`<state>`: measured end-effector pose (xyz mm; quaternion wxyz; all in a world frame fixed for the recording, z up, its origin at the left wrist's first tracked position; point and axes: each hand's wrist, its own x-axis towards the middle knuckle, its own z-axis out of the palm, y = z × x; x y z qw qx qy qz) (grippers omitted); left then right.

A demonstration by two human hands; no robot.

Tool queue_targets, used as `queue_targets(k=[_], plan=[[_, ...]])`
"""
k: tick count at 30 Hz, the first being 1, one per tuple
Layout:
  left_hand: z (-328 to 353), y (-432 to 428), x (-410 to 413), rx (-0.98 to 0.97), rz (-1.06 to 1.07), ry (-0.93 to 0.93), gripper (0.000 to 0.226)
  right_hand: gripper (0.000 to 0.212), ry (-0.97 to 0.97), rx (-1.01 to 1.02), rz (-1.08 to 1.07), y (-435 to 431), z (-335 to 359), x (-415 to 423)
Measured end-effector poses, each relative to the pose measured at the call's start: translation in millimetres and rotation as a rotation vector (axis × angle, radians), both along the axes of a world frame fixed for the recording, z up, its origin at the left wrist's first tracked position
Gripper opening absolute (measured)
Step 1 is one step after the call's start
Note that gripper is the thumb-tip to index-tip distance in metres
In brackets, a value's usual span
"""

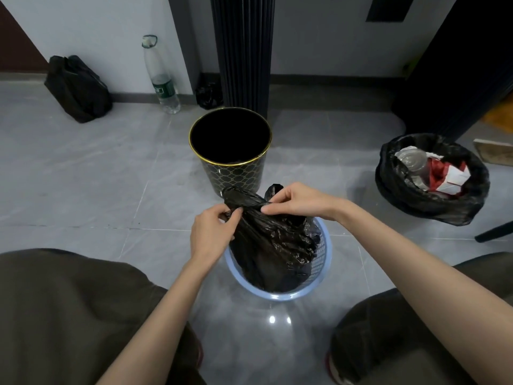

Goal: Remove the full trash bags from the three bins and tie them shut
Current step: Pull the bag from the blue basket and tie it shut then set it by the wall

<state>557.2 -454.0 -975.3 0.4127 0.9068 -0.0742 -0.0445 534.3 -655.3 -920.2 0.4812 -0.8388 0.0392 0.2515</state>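
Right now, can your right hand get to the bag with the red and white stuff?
Probably, once it lets go. The right hand pinches the black bag in the blue basket; only bare floor lies between it and the open bag.

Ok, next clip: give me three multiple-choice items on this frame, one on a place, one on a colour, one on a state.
1. Where does the black bag, pinched by the left hand and right hand, sit?
A. in the blue mesh basket
B. on a chair
C. on a shelf

2. What colour is the rim of the patterned bin?
A. silver
B. gold
C. red

3. What state is the bag on the far right in?
A. tied shut
B. open, trash showing
C. turned inside out

Answers:
1 A: its lower part stands inside the basket's rim.
2 B: a gold band rings the bin's mouth.
3 B: its mouth gapes over paper and plastic waste.
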Motion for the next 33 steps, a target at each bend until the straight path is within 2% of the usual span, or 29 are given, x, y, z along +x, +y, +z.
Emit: queue_targets(k=[2,4,7,10,12,13,15,18,19,21,28,33], plan=[[-0.5,0.4,3.8,-0.039,0.011,0.01,0.034,0.033,-0.049,-0.151,0.11,5.6,4.4,-5.4],[-0.5,0.3,6.5,-0.09,0.005,0.025,0.035,0.036,-0.187,-0.418,0.225,12.2,0.9,-9.7],[-0.5,-0.7,8.7,-0.197,-0.027,0.057,0.038,0.028,-0.335,-0.649,0.328,23.2,-13.8,-17.2],[2.5,0.5,5.8,-0.295,-0.044,0.084,0.035,0.02,-0.364,-0.613,0.29,26.6,-29.0,-22.7],[2.8,3.9,2.6,-0.388,0.006,0.112,0.026,0.015,-0.388,-0.568,0.219,25.6,-33.5,-25.4],[-1.5,6.8,2.9,-0.376,0.043,0.126,0.024,0.013,-0.4,-0.566,0.187,24.5,-34.7,-26.3],[-15.1,14.0,5.9,-0.18,0.097,0.234,0.035,0.007,-0.43,-0.574,0.144,22.8,-35.8,-28.5],[-32.2,20.1,1.5,0.184,0.008,0.677,0.064,0.01,-0.477,-0.595,0.11,22.7,-33.6,-30.3],[-33.6,18.8,-3.6,0.26,-0.054,0.796,0.067,0.008,-0.494,-0.604,0.101,22.4,-33.6,-30.6],[-36.0,14.6,-12.4,0.327,-0.167,0.911,0.062,0.006,-0.525,-0.604,0.084,22.5,-33.1,-31.1],[-47.5,3.9,-26.0,0.056,-0.092,0.986,0.017,0.009,-0.644,-0.558,-0.166,7.7,-11.2,-25.9],[-60.3,-8.2,-28.1,-0.205,0.054,0.977,0.016,0.011,-0.778,-0.52,-0.379,-11.9,30.9,-31.7]])
